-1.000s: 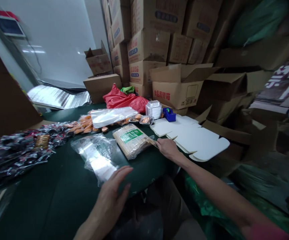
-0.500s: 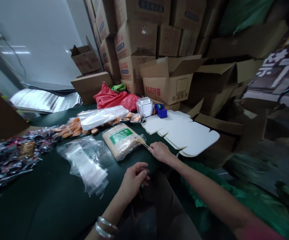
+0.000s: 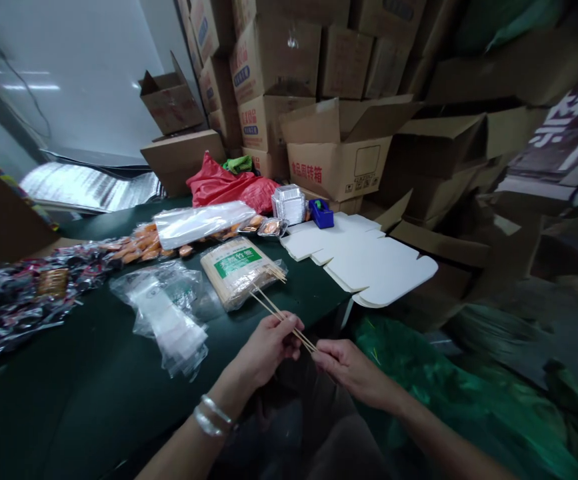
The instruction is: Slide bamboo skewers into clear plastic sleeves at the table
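Observation:
A few thin bamboo skewers (image 3: 272, 305) slant between my two hands above my lap. My left hand (image 3: 271, 343) is closed around their middle, thumb on top. My right hand (image 3: 351, 370) pinches their near ends. Just beyond lies a clear pack of bamboo skewers (image 3: 236, 273) with a green label, and several loose skewer ends stick out at its right corner. Left of the pack, clear plastic bags (image 3: 166, 320) lie on the dark green table (image 3: 93, 393).
White flat cardboard sheets (image 3: 369, 257) lie at the right, with a blue tape dispenser (image 3: 321, 213) behind them. Clear plastic containers (image 3: 289, 203), a red bag (image 3: 231, 187) and orange wrapped packets (image 3: 141, 245) line the back. Cardboard boxes (image 3: 336, 157) stand behind; green plastic (image 3: 449, 387) lies right.
My right hand has drawn skewers from the pack toward my lap. My left hand has closed on them. The view has shifted slightly.

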Motion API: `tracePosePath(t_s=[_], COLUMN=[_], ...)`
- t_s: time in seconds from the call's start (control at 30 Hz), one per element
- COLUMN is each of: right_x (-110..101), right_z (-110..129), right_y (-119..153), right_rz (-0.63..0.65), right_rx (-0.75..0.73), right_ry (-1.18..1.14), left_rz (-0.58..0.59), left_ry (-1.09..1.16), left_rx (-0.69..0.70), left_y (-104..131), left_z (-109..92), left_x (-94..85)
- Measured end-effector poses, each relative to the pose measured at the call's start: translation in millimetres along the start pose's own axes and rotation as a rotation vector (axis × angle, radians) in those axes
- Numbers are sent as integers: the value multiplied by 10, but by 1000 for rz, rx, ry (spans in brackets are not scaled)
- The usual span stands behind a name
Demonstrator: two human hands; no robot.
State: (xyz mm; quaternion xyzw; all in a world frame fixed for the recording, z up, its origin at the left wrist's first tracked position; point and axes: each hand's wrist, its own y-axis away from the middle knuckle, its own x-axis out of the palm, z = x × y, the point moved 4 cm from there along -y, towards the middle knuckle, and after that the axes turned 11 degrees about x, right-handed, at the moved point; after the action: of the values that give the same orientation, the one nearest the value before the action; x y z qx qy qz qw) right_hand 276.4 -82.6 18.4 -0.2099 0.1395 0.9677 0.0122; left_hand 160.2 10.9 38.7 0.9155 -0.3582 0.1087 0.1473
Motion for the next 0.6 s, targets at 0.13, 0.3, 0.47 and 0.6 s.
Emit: tracePosePath(t_s=[0.13,0.3,0.47,0.6], right_x=[-60,-19,336,470], right_z=[228,666,1128,1117], right_y=[-102,-468,-665,-635], right_rz=[-148,-217,-120,-199], right_rx=[-154,-300,-486,-607], right_ry=[-16,-162,-46,-12], left_rz=[-24,80,61,-80], left_ry=[-729,-1171,-1075,-995], left_rx=[309,278,505,484], left_y=[263,297,290,351], left_z=[-780,-639,-129,20], left_x=[-274,-593,-661,-692])
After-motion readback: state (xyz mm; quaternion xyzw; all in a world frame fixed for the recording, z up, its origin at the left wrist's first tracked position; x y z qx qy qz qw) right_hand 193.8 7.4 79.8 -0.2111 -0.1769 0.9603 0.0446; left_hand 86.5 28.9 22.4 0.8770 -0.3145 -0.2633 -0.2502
